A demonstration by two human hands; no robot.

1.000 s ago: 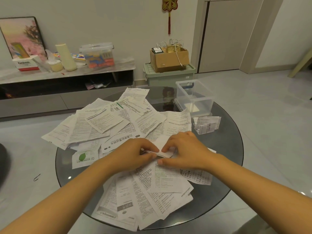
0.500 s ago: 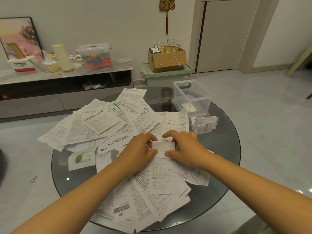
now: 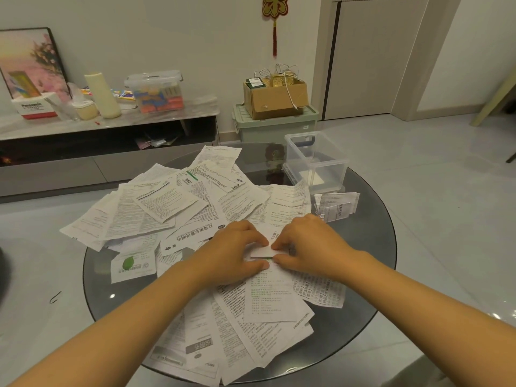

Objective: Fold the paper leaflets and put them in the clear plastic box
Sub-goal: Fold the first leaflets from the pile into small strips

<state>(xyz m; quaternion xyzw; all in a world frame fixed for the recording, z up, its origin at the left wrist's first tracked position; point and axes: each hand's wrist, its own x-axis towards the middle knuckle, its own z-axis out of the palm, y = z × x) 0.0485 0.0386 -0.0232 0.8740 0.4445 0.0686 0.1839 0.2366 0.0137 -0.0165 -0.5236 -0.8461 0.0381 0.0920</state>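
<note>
Round dark glass table (image 3: 371, 247) on a pale tiled floor, strewn from the left edge to the near rim with unfolded printed leaflets (image 3: 156, 208). Far right on the glass, clear plastic box (image 3: 315, 160), lid off, with something flat and pale on its floor, too dim to identify. Just near of the box, two small folded leaflets (image 3: 336, 206) lying outside it. At table centre, left hand (image 3: 231, 252) and right hand (image 3: 310, 244) meeting over one small folded leaflet (image 3: 261, 252), thumbs and fingertips pinching and pressing its edge down on the pile. Thin paper: probably very light, limp, easily creased or torn, liable to spring open unless the crease is pressed hard; best taken by the folded edge, between thumb and forefinger. Most of that leaflet hidden under both hands, so fold count and size unclear. Print too small to read, apart from larger headings. Near leaflets overhanging the table rim.
</note>
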